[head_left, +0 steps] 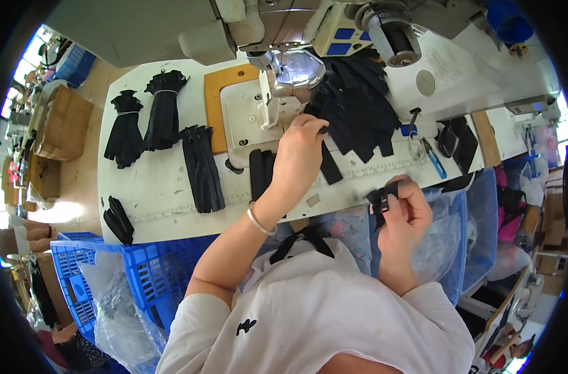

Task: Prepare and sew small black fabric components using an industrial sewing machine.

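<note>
My left hand (296, 153) reaches across the sewing machine's bed, just right of the presser foot area. Its fingers are pinched together, with a bit of black fabric (324, 129) showing at the tips. Below those fingers a black strip (331, 167) lies on the table. At the front edge, my right hand (405, 218) is closed on a short black zipper (377, 201), whose metal slider shows by the thumb. A large heap of black zippers (359, 103) lies right of the needle, close to the left fingertips. More black strips (260, 171) lie partly behind my left wrist.
Bundled black zippers (163, 115) and a loose stack (202, 171) lie at left on the white table (165, 206). Blue thread snips (433, 159) are at right. A blue crate (153, 274) and a clear-blue bin (449, 230) stand below the front edge. The machine head (140, 31) overhangs the back.
</note>
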The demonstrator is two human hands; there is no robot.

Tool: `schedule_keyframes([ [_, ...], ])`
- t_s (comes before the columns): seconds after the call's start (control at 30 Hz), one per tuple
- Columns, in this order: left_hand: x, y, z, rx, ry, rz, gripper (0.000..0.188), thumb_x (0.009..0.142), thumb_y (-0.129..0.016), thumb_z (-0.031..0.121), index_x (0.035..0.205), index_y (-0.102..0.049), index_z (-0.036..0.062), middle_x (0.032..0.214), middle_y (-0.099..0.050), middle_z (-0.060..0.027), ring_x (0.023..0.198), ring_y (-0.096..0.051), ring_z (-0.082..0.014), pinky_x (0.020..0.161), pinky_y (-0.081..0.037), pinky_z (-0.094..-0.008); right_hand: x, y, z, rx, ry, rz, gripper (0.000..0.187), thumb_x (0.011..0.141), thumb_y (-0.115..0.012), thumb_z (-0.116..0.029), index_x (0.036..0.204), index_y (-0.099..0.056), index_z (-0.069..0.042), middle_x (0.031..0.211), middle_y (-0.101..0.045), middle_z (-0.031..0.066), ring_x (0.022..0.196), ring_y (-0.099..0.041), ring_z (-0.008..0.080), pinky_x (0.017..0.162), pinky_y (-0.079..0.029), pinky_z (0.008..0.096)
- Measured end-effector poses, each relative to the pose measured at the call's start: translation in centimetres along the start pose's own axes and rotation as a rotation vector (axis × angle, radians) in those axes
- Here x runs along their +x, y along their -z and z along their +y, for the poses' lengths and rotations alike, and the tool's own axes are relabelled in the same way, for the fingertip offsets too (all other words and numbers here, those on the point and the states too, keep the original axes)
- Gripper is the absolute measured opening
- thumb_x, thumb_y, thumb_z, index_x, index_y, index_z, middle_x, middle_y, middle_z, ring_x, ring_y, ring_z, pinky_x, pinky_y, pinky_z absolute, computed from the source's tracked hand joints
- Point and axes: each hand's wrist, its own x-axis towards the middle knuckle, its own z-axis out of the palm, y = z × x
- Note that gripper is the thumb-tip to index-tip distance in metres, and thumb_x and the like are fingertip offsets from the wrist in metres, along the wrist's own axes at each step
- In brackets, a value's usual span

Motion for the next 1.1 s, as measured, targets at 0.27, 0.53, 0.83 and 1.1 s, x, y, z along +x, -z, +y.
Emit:
schedule_keyframes([
  [0.27,-3.8,3.6,4.3,-0.085,0.152,-0.071,0.046,0.089,-0.052,0.002,0.133,-0.041,0.0022,0.114,-0.055,-0.0194,0.084,-0.063,-0.026,0.078,-0.048,-0.0318,0.2,-0.7,3.7,0.125,-0.269,-0.012,0.01,0.089,-0.059,-0.001,0.098,-0.059,0.003,0.088,-0.059,0.0018,0.077,-0.053,0.0041,0.07,-0.041,0.0181],
  [0.53,-8.7,3.5,3.1,-0.776,0.401,-0.082,0.025,0.078,-0.076,0.008,0.096,-0.06,0.0004,0.09,-0.061,-0.0013,0.08,-0.057,-0.007,0.072,-0.047,-0.0234,-1.6,-2.3,3.9,-0.226,-0.186,-0.228,0.007,0.082,-0.066,-0.001,0.086,-0.061,0.002,0.078,-0.062,0.0056,0.071,-0.058,0.0107,0.065,-0.045,0.0228],
  [0.83,-8.3,6.8,2.7,-0.665,0.411,0.041,0.011,0.079,-0.072,-0.001,0.083,-0.062,-0.0017,0.079,-0.061,-0.0015,0.072,-0.057,-0.006,0.064,-0.048,-0.0193,-3.1,-1.7,3.8,-0.423,-0.157,-0.398,0.009,0.078,-0.068,-0.001,0.081,-0.059,0.0,0.074,-0.058,0.0086,0.065,-0.056,0.0158,0.063,-0.044,0.027],
  [1.1,-7.1,6.6,2.2,-0.14,0.13,-0.013,0.016,0.079,-0.071,0.004,0.091,-0.064,-0.0034,0.086,-0.063,-0.0063,0.077,-0.059,-0.0094,0.066,-0.046,-0.0217,-0.7,-3.0,4.9,-0.214,-0.376,-0.433,0.012,0.083,-0.066,-0.008,0.084,-0.059,0.001,0.069,-0.059,0.0023,0.064,-0.052,0.0076,0.061,-0.042,0.026],
])
